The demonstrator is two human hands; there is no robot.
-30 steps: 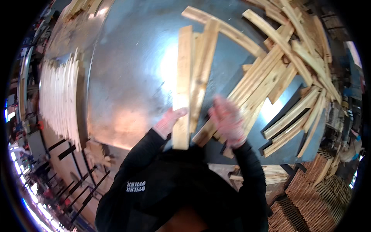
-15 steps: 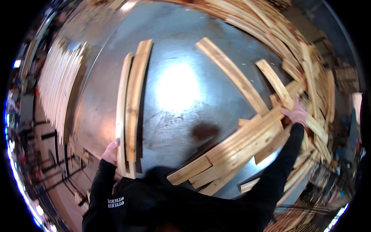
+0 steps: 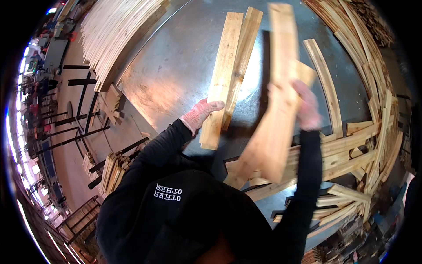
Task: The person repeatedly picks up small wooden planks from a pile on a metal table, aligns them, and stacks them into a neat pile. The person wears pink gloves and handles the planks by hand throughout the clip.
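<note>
My left hand (image 3: 203,113), in a pale red glove, is closed round the lower part of a light wooden board (image 3: 225,57), with its thumb on the top face. Right beside that board, partly behind it, a second, darker board (image 3: 247,48) slants over the metal table. My right hand (image 3: 307,106), gloved and blurred by motion, grips the right edge of a wooden board (image 3: 282,48) held above the table. A second board (image 3: 244,165) crosses under it at an angle, and its upper end shows near my right fingers. My right fingertips are partly hidden.
The shiny metal table (image 3: 154,88) bears a long single board (image 3: 325,83) on the right. Nearer me several boards (image 3: 347,145) overlap. A curved heap of boards (image 3: 373,75) lines the right side. Neatly stacked pale strips (image 3: 118,33) stand at the far left.
My right hand has moved from the right-hand heap toward the middle, lifting boards with it. My left hand still grips at the left pair, whose board now shows its wide face. The view has turned.
</note>
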